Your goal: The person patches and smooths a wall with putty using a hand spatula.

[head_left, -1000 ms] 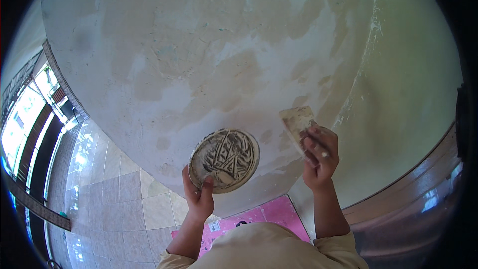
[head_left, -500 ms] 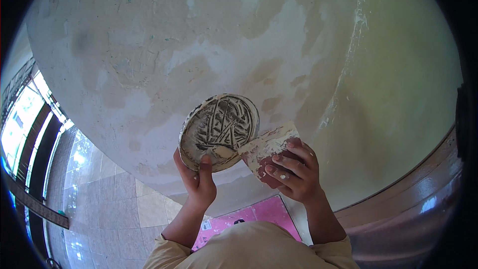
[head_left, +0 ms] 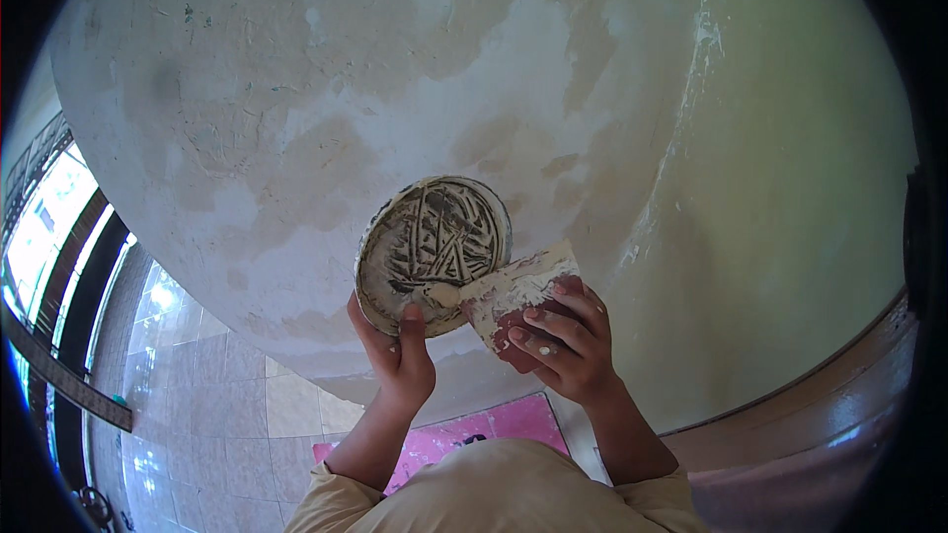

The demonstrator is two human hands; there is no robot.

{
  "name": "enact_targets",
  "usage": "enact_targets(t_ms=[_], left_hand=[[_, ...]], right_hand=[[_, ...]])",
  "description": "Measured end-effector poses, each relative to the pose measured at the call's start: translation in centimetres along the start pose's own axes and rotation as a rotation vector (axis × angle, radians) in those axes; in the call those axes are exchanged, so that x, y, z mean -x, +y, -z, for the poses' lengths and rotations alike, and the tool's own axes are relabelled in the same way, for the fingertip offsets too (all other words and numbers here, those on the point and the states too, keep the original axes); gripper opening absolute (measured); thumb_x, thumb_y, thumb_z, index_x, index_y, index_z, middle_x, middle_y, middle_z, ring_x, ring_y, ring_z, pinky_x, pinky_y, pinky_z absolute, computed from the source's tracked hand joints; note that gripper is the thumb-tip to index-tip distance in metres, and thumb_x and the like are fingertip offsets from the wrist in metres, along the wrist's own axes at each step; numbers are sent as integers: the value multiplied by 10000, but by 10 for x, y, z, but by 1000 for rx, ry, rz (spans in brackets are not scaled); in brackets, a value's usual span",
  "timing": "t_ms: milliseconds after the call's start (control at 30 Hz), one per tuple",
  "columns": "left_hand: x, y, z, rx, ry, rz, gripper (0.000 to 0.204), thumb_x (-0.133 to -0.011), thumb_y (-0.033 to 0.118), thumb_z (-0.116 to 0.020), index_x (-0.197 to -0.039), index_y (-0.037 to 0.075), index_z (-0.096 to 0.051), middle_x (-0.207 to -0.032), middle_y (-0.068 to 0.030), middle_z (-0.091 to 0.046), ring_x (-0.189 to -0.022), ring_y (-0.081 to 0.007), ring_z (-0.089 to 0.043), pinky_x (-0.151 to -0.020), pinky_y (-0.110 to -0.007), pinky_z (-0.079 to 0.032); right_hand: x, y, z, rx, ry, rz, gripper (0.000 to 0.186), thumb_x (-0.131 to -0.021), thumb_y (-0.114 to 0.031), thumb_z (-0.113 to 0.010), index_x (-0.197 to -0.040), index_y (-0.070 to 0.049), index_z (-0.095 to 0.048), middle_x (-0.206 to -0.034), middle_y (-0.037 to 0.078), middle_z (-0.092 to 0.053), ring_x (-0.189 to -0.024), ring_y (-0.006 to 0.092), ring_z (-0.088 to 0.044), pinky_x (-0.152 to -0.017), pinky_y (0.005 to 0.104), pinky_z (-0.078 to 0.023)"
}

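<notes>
While both forearms rise from the lower edge of the frame, the left hand [head_left: 397, 360] grips a round, putty-smeared plate [head_left: 433, 253] just below centre, thumb pressed on its lower rim and fingers behind it. The right hand [head_left: 561, 343], at lower centre-right, clasps a broad putty knife with a dark red handle [head_left: 515, 291], its coated blade touching the plate's right edge. Behind them spreads a patchy, plastered white wall [head_left: 395, 69].

One round putty plate [head_left: 432, 252], one putty scraper [head_left: 513, 288], two hands.
</notes>
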State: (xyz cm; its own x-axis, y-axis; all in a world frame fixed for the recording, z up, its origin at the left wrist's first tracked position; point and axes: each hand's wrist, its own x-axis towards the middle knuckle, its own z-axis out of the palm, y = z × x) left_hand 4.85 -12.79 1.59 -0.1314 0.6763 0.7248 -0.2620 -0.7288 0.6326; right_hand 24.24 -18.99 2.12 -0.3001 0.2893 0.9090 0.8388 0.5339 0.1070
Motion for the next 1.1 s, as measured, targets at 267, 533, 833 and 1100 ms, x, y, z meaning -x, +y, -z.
enact_targets(t_ms=[267, 533, 833, 1100], left_hand=[[20, 0, -13, -152, -129, 9, 484, -926, 2, -419, -1368, -16, -223, -1269, -141, -457, -1164, -192, -434, -996, -308, -329], [27, -1, -18, -224, -129, 67, 434, -925, -10, -435, -1324, -61, -272, -1202, -197, -498, -1107, -215, -491, -960, -331, -379], [44, -20, -1, -71, -106, 321, 458, -852, -25, -456, -1301, 6, -366, -1200, -87, -502, -1113, -150, -453, -974, -290, -350], [52, -34, 13, 183, 34, 494, 454, -865, -11, -479, -1306, 19, -376, -1205, -79, -509, -1114, -148, -457, -978, -294, -353]], right_hand=[[9, 9, -1, -116, -34, -53, 326, -694, -189, -757, -1013, -208, -691, -1094, -10, -585, -1112, 260, -515, -941, 471, -452], [-1, 16, 0, -286, 59, -124, 275, -741, -123, -724, -1007, -141, -655, -1041, 49, -618, -1001, 270, -586, -848, 418, -492], [31, 64, 9, -708, 303, -637, 204, -913, -117, -587, -1063, 15, -548, -969, 142, -615, -863, 195, -605, -745, 318, -509], [17, 85, -1, -771, 353, -663, 225, -936, -144, -556, -1094, 10, -518, -1040, 105, -561, -897, 172, -593, -682, 310, -548]])
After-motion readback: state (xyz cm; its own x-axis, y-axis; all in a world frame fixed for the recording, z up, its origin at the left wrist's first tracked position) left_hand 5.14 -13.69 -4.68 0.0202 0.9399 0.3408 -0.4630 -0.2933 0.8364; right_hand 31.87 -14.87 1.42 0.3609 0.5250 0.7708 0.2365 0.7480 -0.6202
